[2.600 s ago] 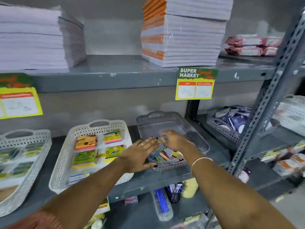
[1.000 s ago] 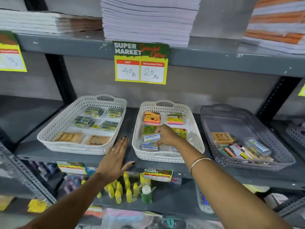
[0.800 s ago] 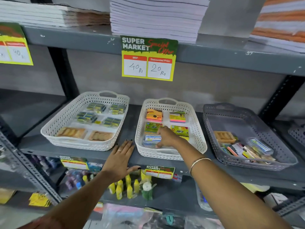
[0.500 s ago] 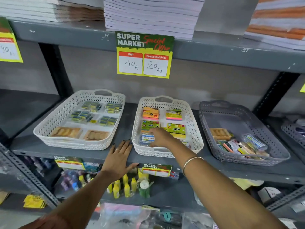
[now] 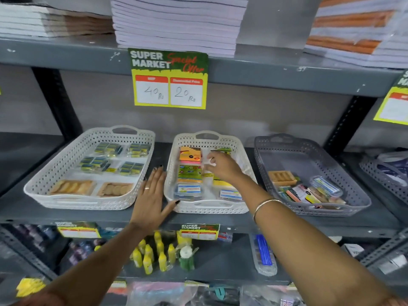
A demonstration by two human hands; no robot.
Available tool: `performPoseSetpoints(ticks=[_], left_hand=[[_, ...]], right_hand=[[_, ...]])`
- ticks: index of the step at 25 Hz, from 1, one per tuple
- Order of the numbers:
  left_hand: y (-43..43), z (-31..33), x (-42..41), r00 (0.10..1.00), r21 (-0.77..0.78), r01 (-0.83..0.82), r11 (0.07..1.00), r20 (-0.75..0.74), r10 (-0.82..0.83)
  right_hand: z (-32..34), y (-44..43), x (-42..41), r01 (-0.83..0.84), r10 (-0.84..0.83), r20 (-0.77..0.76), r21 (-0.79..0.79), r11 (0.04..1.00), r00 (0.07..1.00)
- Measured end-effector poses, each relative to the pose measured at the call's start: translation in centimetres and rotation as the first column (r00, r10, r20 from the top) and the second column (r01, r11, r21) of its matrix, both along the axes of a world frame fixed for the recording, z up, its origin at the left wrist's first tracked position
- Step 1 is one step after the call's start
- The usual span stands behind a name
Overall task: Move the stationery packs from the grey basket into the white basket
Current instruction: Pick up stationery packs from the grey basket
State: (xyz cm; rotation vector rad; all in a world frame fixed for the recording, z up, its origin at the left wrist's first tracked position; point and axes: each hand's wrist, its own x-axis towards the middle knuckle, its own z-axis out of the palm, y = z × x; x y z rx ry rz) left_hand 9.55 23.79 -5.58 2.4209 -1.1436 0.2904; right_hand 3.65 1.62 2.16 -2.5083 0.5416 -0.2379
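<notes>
The grey basket (image 5: 287,149) stands at the right of the middle shelf, with several stationery packs (image 5: 309,192) heaped in its front half. To its left is the white basket (image 5: 207,209) holding colourful packs, among them a blue-and-white pack (image 5: 189,189) at the front left. My right hand (image 5: 223,167) hovers over the back of the white basket, fingers curled down at the packs; whether it grips one is unclear. My left hand (image 5: 152,195) lies flat and spread on the shelf, thumb at the white basket's front corner.
A second white basket (image 5: 88,202) with small packs sits at the left. A price sign (image 5: 169,80) hangs from the upper shelf, which carries paper stacks (image 5: 176,23). Yellow bottles (image 5: 152,255) stand on the shelf below. Another grey basket (image 5: 384,177) is at the far right.
My right hand took a pack from the grey basket to the white basket's front, then moved toward its back. My left hand left the grey basket and settled flat on the shelf.
</notes>
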Motion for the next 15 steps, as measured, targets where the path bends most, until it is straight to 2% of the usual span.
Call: performPoseSetpoints(ticks=[2, 5, 7, 10, 13, 15], left_hand=[[-2.8, 2.6, 0.0, 0.996, -0.062, 0.086, 0.994, 0.032, -0.084], [-9.0, 5.2, -1.8, 0.954, 0.006, 0.286, 0.958, 0.095, -0.285], [-13.3, 5.6, -4.0, 0.896, 0.104, 0.416, 0.904, 0.126, -0.426], [-19.3, 5.1, -7.4, 0.772, 0.256, 0.594, 0.763, 0.087, -0.630], [-23.5, 4.5, -9.4, 0.673, 0.328, 0.679, 0.656, 0.078, -0.735], [-25.2, 4.0, -9.9, 0.643, 0.367, 0.690, 0.624, 0.087, -0.761]], right_hand=[[1.5, -2.8, -0.9, 0.134, -0.131, 0.110, -0.023, 0.991, 0.985], [2.4, -8.2, -3.9, 0.333, -0.318, 0.152, -0.090, 0.939, 0.936], [1.9, -11.5, -6.7, 0.441, -0.433, 0.083, -0.159, 0.883, 0.898], [0.2, -16.0, -11.3, 0.536, -0.575, -0.065, -0.291, 0.793, 0.815], [-1.6, -19.2, -15.3, 0.624, -0.681, -0.155, -0.298, 0.723, 0.716], [-2.5, -20.5, -16.8, 0.650, -0.707, -0.181, -0.291, 0.702, 0.683]])
